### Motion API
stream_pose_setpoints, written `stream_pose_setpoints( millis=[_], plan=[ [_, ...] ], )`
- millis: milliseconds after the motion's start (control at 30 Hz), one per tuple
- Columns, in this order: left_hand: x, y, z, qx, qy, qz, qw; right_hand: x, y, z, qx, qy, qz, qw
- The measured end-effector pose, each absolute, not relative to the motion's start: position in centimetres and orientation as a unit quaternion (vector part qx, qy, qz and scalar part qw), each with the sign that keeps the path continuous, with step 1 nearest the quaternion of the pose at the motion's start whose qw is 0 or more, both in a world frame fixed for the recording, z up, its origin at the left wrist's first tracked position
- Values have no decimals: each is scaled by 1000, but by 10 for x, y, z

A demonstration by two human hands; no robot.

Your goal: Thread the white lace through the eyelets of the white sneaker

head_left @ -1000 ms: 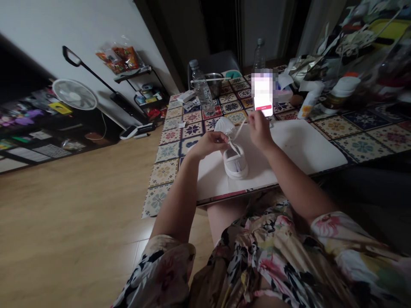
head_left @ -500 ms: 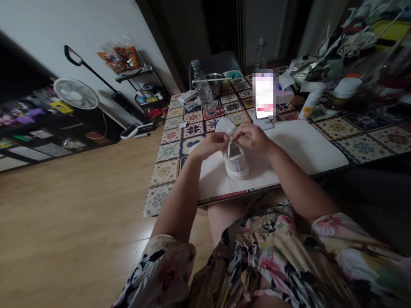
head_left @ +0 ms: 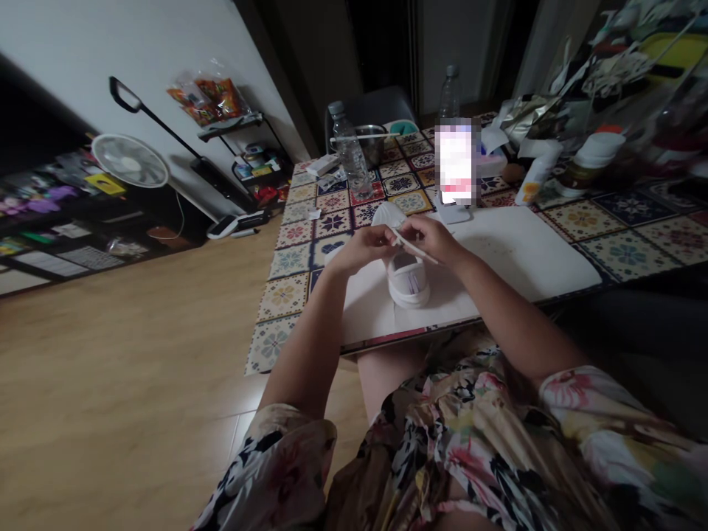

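Observation:
A white sneaker (head_left: pixel 408 287) rests on a white sheet (head_left: pixel 498 254) at the table's front, its heel toward me. Over its opening, a white shoelace (head_left: pixel 414 248) stretches slantwise between my hands. My left hand (head_left: pixel 369 247) pinches the lace on the shoe's left side. On the other side, my right hand (head_left: pixel 434 240) has its fingers closed on the lace, one length of which runs down past the fingers. The hands partly cover the tongue and the eyelets.
Behind the shoe, a lit, blurred phone (head_left: pixel 456 162) stands on a holder. A plastic bottle (head_left: pixel 354 158) and a metal bowl (head_left: pixel 372 147) are at the back left. Bottles, jars and a white tube (head_left: pixel 538 175) crowd the right side of the patterned table (head_left: pixel 285 295).
The lace hung down over the shoe's opening before; now it lies slantwise to the right across my right fingers. My right hand has turned slightly and shifted downward. The shoe stays in place.

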State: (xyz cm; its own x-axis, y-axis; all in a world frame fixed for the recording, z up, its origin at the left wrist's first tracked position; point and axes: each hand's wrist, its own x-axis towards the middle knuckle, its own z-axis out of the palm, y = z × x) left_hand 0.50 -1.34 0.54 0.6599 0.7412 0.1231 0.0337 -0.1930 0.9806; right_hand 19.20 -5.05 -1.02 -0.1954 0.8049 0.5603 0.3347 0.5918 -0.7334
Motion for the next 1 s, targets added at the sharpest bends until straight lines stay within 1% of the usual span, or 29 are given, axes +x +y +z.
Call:
stream_pose_setpoints(
  millis=[133, 200, 300, 400, 467, 567, 667, 733, 800, 933, 1000],
  plan=[
    [4, -14, 6, 686, 243, 328, 602, 192, -46, -12, -389, -720, 224, 529],
    [3, -14, 7, 667, 237, 355, 610, 194, -45, -12, -387, -688, 277, 547],
    [-1, -12, 8, 630, 240, 422, 606, 197, -44, -10, -367, -619, 392, 573],
    [-7, -6, 12, 592, 249, 502, 580, 203, -41, -6, -335, -562, 445, 612],
    [-12, 0, 15, 566, 243, 558, 556, 210, -38, -5, -315, -542, 436, 645],
    [-21, 6, 19, 528, 217, 635, 521, 220, -31, -5, -303, -510, 381, 709],
    [-27, 7, 19, 505, 245, 665, 492, 228, -25, -9, -308, -470, 318, 764],
    [-26, 4, 17, 518, 258, 644, 501, 228, -25, -11, -327, -454, 296, 774],
    [-20, -2, 15, 558, 247, 584, 535, 223, -28, -12, -355, -452, 291, 765],
    [1, -19, 13, 645, 238, 411, 599, 202, -44, -9, -375, -550, 285, 690],
    [10, -26, 12, 663, 242, 367, 606, 192, -51, -7, -374, -601, 271, 652]
  ],
)
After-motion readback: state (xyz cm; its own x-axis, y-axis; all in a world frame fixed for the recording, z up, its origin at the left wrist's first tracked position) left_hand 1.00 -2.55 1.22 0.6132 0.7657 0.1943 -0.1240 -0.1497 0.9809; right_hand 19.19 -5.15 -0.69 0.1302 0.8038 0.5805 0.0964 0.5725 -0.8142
